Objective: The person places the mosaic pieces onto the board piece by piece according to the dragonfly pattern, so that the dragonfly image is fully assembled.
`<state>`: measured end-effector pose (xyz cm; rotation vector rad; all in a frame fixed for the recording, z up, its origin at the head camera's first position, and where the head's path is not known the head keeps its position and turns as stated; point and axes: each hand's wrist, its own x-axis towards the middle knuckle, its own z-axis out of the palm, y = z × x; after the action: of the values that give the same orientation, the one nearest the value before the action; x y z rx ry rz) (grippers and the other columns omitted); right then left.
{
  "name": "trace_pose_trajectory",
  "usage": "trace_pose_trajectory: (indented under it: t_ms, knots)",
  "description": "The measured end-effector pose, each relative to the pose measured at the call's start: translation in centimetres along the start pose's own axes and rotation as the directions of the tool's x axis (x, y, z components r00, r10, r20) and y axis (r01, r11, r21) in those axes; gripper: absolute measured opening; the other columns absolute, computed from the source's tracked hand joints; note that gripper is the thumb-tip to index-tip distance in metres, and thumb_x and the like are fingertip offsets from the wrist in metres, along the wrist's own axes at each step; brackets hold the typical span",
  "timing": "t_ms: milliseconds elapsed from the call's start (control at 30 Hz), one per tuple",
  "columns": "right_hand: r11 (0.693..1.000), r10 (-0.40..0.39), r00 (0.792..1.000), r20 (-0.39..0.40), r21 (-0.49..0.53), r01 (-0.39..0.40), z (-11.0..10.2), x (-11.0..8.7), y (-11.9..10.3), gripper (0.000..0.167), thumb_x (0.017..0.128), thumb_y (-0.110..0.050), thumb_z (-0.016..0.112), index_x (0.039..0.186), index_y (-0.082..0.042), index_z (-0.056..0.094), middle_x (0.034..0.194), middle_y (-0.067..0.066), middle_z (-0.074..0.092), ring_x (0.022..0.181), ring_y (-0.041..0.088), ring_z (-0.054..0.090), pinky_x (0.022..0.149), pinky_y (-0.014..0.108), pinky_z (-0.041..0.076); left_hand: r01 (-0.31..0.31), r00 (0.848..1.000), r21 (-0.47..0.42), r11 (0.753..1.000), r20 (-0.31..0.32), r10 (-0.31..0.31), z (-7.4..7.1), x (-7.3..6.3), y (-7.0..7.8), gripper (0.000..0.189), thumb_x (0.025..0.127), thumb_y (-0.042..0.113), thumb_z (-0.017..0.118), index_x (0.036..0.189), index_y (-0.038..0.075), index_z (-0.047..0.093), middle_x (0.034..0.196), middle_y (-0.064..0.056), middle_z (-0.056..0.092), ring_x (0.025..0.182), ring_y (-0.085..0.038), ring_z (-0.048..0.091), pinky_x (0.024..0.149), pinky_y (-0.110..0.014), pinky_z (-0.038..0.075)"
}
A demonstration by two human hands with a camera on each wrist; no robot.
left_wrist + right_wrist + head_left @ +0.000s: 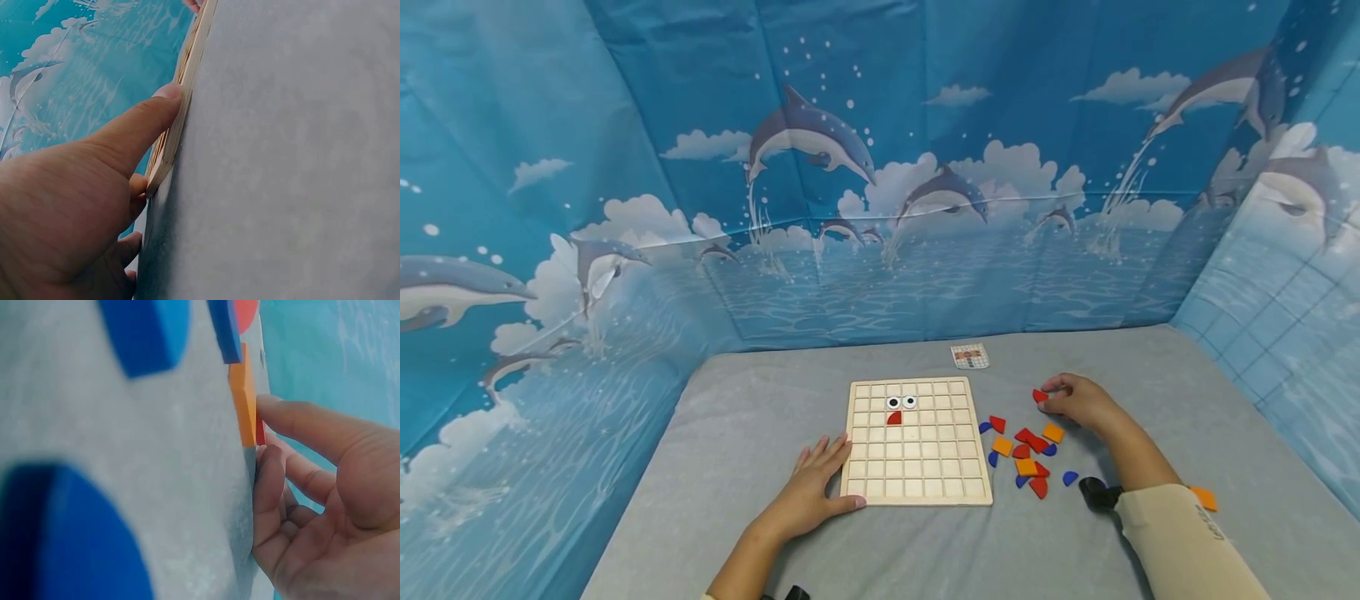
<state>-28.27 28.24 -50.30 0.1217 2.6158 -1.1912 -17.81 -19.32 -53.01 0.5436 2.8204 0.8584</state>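
A square wooden grid board (925,443) lies on the grey cloth. It bears two round eye pieces (893,402) and, just below them, a red quarter-round piece (894,418). At the board's lower left corner rests my left hand (808,496), fingers spread along the left side and thumb (164,100) against the front edge. Beyond the loose pieces, my right hand (1078,400) pinches a red piece (1040,396) between thumb and fingers. From the right wrist, that piece is mostly hidden behind an orange square (244,403).
Several red, blue and orange pieces (1036,445) lie scattered right of the board, some overlapping. A small printed card (970,357) sits behind it. Another orange piece (1204,498) shows beside the right sleeve. A dolphin-print curtain (880,275) closes off the back and sides.
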Motion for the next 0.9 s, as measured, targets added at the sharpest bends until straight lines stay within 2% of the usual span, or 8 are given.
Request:
trace_pose_trajectory:
  t_ms: [400,733,900]
  knots:
    - [1.000,0.017,1.000,-0.002,0.013,-0.017,-0.04,0.08,0.17,0.039,0.094,-0.025,0.070,0.124,-0.002,0.058,0.090,0.006,0.058,0.082,0.024,0.053,0.067,0.031,0.044,0.010,1.000,0.010,1.000,0.005,-0.010,0.07,0.03,0.03,0.095,0.084,0.059,0.074,0.159,0.015,0.035,0.169,0.000,0.026,0.159,-0.034,0.012,0.126,-0.062,0.006]
    - [0.999,0.030,0.999,0.025,0.039,-0.031,-0.36,-0.25,-0.06,0.044,0.093,-0.031,0.072,0.125,-0.002,0.061,0.113,0.015,0.063,0.094,0.027,0.055,0.074,0.031,0.048,0.014,1.000,0.007,1.000,0.006,-0.015,-0.01,-0.14,0.19,0.095,0.084,0.058,0.075,0.159,0.014,0.035,0.168,-0.001,0.026,0.159,-0.035,0.012,0.126,-0.063,0.007]
    - [0.998,0.013,1.000,0.018,0.059,-0.014,-0.20,-0.28,0.01,0.045,0.094,-0.028,0.070,0.128,-0.001,0.058,0.118,0.019,0.067,0.097,0.025,0.060,0.080,0.032,0.054,0.012,1.000,0.008,1.000,0.007,-0.012,0.04,-0.07,0.19,0.095,0.084,0.059,0.074,0.159,0.014,0.035,0.168,-0.001,0.026,0.159,-0.035,0.012,0.126,-0.063,0.007]
